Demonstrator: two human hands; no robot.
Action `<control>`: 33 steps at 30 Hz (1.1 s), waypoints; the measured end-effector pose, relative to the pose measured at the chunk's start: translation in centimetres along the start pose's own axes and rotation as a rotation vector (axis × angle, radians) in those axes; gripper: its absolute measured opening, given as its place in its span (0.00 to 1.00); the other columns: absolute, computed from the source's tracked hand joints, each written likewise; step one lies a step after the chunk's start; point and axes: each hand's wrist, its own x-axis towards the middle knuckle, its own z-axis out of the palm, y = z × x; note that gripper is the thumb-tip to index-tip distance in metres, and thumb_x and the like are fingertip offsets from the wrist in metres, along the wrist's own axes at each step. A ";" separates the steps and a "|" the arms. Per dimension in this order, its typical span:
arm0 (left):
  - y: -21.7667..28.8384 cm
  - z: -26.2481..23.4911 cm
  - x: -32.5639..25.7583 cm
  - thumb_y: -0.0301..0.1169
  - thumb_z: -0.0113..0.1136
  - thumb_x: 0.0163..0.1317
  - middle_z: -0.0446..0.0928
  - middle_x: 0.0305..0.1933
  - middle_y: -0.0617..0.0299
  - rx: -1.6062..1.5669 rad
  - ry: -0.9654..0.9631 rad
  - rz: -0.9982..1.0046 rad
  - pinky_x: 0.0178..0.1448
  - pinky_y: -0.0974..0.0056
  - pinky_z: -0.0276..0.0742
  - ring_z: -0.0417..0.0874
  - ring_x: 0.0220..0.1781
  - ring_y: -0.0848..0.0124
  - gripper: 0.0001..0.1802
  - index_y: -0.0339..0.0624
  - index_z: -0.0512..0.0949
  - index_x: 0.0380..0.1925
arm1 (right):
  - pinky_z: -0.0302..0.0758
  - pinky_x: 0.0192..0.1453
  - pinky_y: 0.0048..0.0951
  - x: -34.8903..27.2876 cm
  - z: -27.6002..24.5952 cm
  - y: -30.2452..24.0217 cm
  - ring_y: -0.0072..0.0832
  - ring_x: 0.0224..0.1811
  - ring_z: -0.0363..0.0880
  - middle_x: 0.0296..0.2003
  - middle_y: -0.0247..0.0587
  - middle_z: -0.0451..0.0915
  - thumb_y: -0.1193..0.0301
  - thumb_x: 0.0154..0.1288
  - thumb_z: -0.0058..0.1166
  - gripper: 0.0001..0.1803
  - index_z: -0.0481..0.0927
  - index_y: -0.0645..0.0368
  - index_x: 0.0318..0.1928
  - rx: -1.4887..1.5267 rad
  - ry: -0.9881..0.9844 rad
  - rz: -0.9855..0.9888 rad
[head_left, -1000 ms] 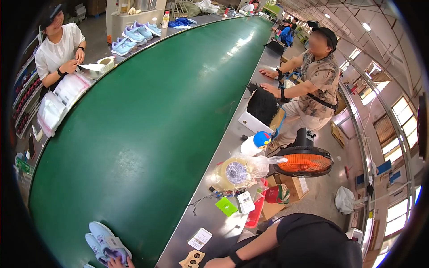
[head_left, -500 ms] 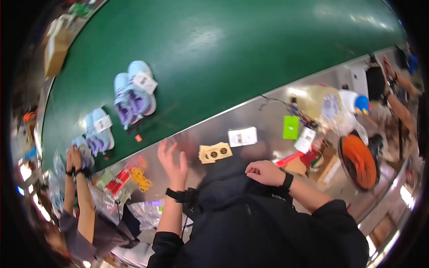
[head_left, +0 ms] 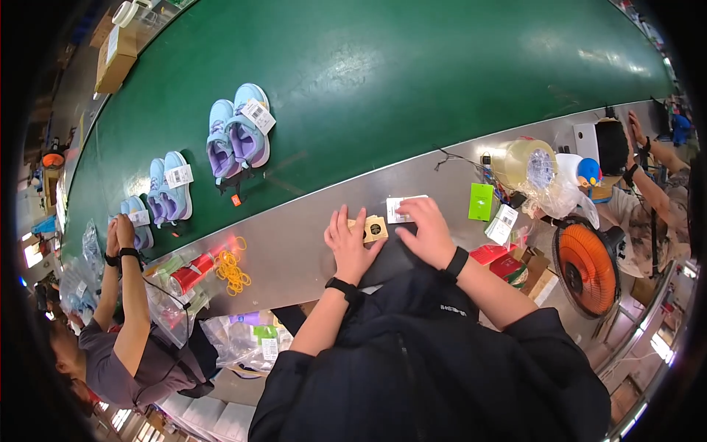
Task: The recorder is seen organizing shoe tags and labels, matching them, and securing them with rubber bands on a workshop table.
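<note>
On the metal ledge, a small pile of tan cards (head_left: 374, 229) with dark round prints lies under my left hand (head_left: 349, 247). Its fingers are spread out, touching the pile's left side. A stack of white printed labels (head_left: 398, 208) lies just right of the cards. My right hand (head_left: 429, 237) reaches over the labels' right part, thumb and fingers apart. Its fingertips partly cover the stack. Beyond the ledge, a pair of light blue and purple shoes (head_left: 239, 136) with a white tag stands on the green belt (head_left: 412, 96).
More tagged shoes (head_left: 171, 188) stand farther left, beside a co-worker's hands (head_left: 121, 234). Yellow rubber bands (head_left: 233, 272) and a red packet (head_left: 195, 272) lie left on the ledge. Rightward are a green card (head_left: 480, 202), a clear tape roll (head_left: 526, 163) and an orange fan (head_left: 588, 267).
My left hand has come down from the raised position onto the tan cards. My right hand has moved forward to the white labels and its curled fingers have opened. The shoes appear shifted right in view.
</note>
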 end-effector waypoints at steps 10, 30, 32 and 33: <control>-2.7 -1.3 -0.4 0.33 0.59 0.44 0.60 0.61 0.53 -0.042 0.004 0.171 0.64 0.47 0.47 0.55 0.65 0.53 0.30 0.43 0.68 0.52 | 0.67 0.51 0.37 -1.2 0.2 3.6 0.39 0.52 0.66 0.46 0.41 0.71 0.74 0.40 0.60 0.27 0.71 0.58 0.46 -0.416 0.036 0.029; 1.8 -7.6 0.6 0.43 0.37 0.67 0.73 0.47 0.55 -1.715 -0.572 -0.442 0.44 0.63 0.78 0.78 0.42 0.67 0.25 0.43 0.56 0.60 | 0.60 0.59 0.42 -6.5 1.9 -9.8 0.43 0.56 0.62 0.53 0.48 0.64 0.61 0.36 0.68 0.48 0.57 0.58 0.59 -0.105 0.193 0.029; 1.4 -6.9 0.2 0.44 0.39 0.67 0.73 0.49 0.57 -1.660 -0.701 -0.660 0.47 0.61 0.77 0.78 0.45 0.66 0.24 0.43 0.62 0.57 | 0.58 0.62 0.43 -5.7 1.8 -10.0 0.50 0.57 0.61 0.53 0.54 0.64 0.63 0.35 0.68 0.47 0.59 0.61 0.58 -0.132 0.269 -0.089; 1.1 -6.6 -0.4 0.44 0.39 0.67 0.73 0.49 0.57 -1.662 -0.720 -0.644 0.47 0.61 0.77 0.78 0.45 0.66 0.24 0.43 0.62 0.57 | 0.58 0.62 0.43 -5.6 2.1 -10.0 0.50 0.57 0.61 0.53 0.54 0.64 0.63 0.35 0.68 0.47 0.59 0.61 0.58 -0.147 0.284 -0.083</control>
